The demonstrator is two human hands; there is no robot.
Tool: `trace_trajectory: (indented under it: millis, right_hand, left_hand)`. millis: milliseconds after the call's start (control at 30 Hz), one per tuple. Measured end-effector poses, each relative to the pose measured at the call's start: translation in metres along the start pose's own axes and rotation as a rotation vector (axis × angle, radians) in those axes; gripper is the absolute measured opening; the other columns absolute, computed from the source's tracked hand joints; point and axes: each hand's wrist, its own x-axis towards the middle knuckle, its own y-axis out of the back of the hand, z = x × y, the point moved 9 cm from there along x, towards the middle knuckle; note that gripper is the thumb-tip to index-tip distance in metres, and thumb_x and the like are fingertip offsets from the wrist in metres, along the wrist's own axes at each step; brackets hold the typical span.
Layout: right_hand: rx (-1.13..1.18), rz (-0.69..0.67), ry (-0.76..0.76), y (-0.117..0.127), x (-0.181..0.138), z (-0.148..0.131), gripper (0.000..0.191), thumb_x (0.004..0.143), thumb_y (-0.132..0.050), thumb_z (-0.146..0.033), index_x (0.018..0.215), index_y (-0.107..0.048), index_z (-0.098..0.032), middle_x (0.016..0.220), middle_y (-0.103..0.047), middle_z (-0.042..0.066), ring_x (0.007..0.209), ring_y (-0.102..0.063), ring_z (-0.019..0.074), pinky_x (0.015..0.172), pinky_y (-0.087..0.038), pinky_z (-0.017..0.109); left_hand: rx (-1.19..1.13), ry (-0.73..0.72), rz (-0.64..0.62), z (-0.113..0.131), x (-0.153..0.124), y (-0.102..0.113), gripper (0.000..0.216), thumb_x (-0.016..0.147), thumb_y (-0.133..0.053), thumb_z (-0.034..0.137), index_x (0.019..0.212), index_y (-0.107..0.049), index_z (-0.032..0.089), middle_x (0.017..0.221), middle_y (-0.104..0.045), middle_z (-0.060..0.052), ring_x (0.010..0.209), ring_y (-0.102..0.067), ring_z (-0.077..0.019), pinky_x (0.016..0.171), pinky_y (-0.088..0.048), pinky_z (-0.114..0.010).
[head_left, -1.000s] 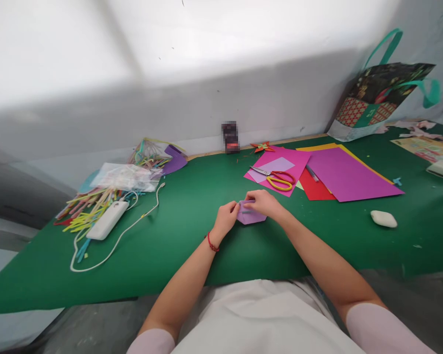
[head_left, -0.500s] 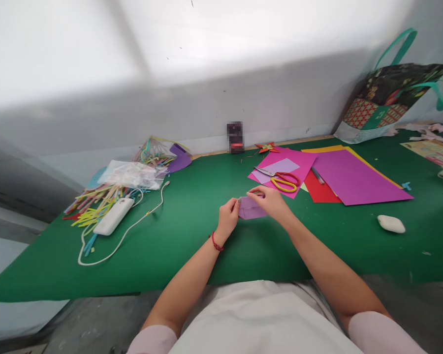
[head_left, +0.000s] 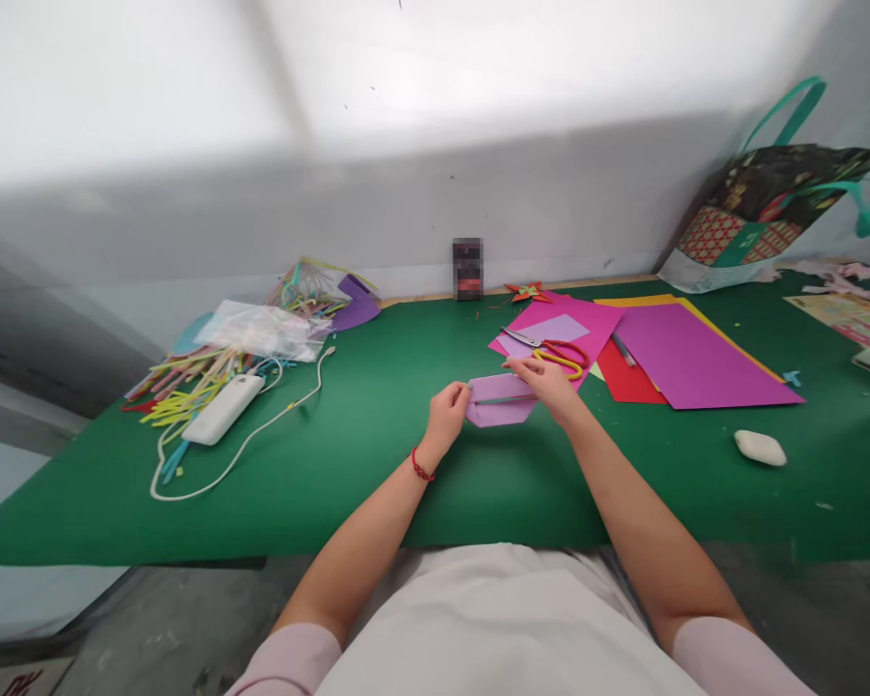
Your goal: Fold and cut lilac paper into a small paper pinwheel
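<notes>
A folded piece of light purple paper (head_left: 499, 414) is held up above the green table (head_left: 377, 425). Its two long flaps stand apart, with a narrow gap along the middle. My left hand (head_left: 448, 416) pinches its left end between thumb and fingers. At the upper right end, my right hand (head_left: 547, 387) is closed on the paper's edge. Just beyond that hand lie scissors (head_left: 562, 358) with red and yellow handles, on a pink sheet (head_left: 601, 317) and a lilac piece of paper (head_left: 569, 329).
Purple paper (head_left: 703, 358), red paper (head_left: 627, 382) and a pen (head_left: 623, 350) lie to the right, near a white case (head_left: 760, 448). Paper strips (head_left: 195, 377), a white power bank (head_left: 223, 411) and its cable are at left. A phone (head_left: 468, 269) leans on the wall; a bag (head_left: 746, 222) stands behind.
The folded paper has opened out along its middle, showing a gap between its flaps. My right hand has moved slightly right at its upper edge. The camera view has shifted a little.
</notes>
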Motion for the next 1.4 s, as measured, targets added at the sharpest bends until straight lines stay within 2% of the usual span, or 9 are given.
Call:
trace_trajectory:
  millis: [100,233,400,533,667,833,933,1067,1400]
  right_hand:
    - [0.057,0.102,0.09,0.002,0.0,-0.003,0.038,0.066,-0.066,-0.049,0.084,-0.064,-0.015,0.081,-0.068,0.008,0.082,-0.064,0.0237,0.071,-0.054,0.034]
    - [0.377,0.165,0.134,-0.006,0.004,0.007,0.047,0.071,-0.059,-0.054,0.102,-0.057,-0.019,0.094,-0.068,0.008,0.094,-0.064,0.0221,0.081,-0.054,0.035]
    - [0.566,-0.024,0.019,-0.036,0.006,0.026,0.039,0.071,-0.063,-0.052,0.091,-0.061,-0.019,0.097,-0.068,0.009,0.1,-0.062,0.0234,0.084,-0.055,0.035]
    - [0.484,-0.148,-0.038,-0.052,0.0,0.035,0.035,0.062,-0.075,-0.041,0.084,-0.064,-0.016,0.094,-0.069,0.01,0.093,-0.064,0.0259,0.076,-0.058,0.037]
    - [0.345,-0.058,-0.042,-0.046,-0.001,0.041,0.032,0.059,-0.074,-0.041,0.079,-0.066,-0.016,0.083,-0.07,0.007,0.078,-0.067,0.0244,0.067,-0.059,0.037]
    - [-0.01,0.099,0.131,-0.026,-0.003,0.019,0.031,0.059,-0.066,-0.049,0.06,-0.06,-0.019,0.063,-0.064,0.003,0.065,-0.062,0.0217,0.062,-0.053,0.035]
    - [-0.039,0.017,0.207,-0.03,-0.007,0.005,0.032,0.064,-0.061,-0.052,0.065,-0.059,-0.021,0.06,-0.061,0.001,0.062,-0.059,0.0185,0.061,-0.05,0.031]
    - [-0.013,-0.146,0.142,-0.046,-0.012,0.008,0.037,0.074,-0.049,-0.061,0.069,-0.054,-0.025,0.047,-0.05,-0.003,0.046,-0.05,0.015,0.052,-0.046,0.03]
    - [-0.069,0.038,0.211,-0.037,-0.017,0.004,0.027,0.076,-0.051,-0.049,0.078,-0.061,-0.024,0.068,-0.064,0.005,0.062,-0.059,0.0206,0.065,-0.049,0.036]
  left_hand:
    - [0.019,0.033,0.074,-0.004,-0.001,0.007,0.024,0.082,-0.042,0.033,0.065,-0.048,0.018,0.054,-0.043,0.004,0.052,-0.041,-0.0103,0.052,-0.032,-0.022]
    - [-0.053,0.077,0.113,-0.009,-0.001,0.011,0.025,0.085,-0.038,0.034,0.067,-0.046,0.019,0.057,-0.045,0.004,0.052,-0.043,-0.0105,0.052,-0.034,-0.022]
    - [-0.026,0.033,0.147,-0.003,0.0,0.016,0.024,0.084,-0.042,0.033,0.066,-0.048,0.018,0.058,-0.046,0.003,0.056,-0.042,-0.0105,0.055,-0.034,-0.022]
    - [-0.001,0.006,-0.008,-0.002,0.001,0.002,0.027,0.082,-0.045,0.039,0.066,-0.05,0.018,0.054,-0.045,0.004,0.053,-0.039,-0.0102,0.052,-0.032,-0.022]
    - [-0.014,-0.025,-0.124,-0.003,0.001,-0.007,0.031,0.08,-0.047,0.045,0.067,-0.052,0.017,0.055,-0.045,0.004,0.052,-0.039,-0.0094,0.051,-0.032,-0.022]
    - [-0.081,-0.021,-0.208,0.001,0.002,-0.01,0.035,0.076,-0.049,0.05,0.067,-0.053,0.017,0.055,-0.047,0.003,0.05,-0.042,-0.0096,0.048,-0.034,-0.022]
    - [-0.091,-0.009,-0.273,0.005,0.0,-0.011,0.036,0.075,-0.049,0.052,0.067,-0.052,0.018,0.054,-0.047,0.003,0.048,-0.041,-0.0096,0.047,-0.034,-0.022]
    - [0.001,-0.051,-0.273,0.014,-0.001,-0.006,0.034,0.076,-0.048,0.05,0.066,-0.053,0.018,0.052,-0.043,0.004,0.049,-0.036,-0.009,0.048,-0.03,-0.022]
    - [0.051,-0.047,-0.22,0.014,-0.003,-0.007,0.024,0.078,-0.047,0.038,0.063,-0.049,0.018,0.051,-0.039,0.005,0.049,-0.033,-0.0093,0.049,-0.027,-0.023]
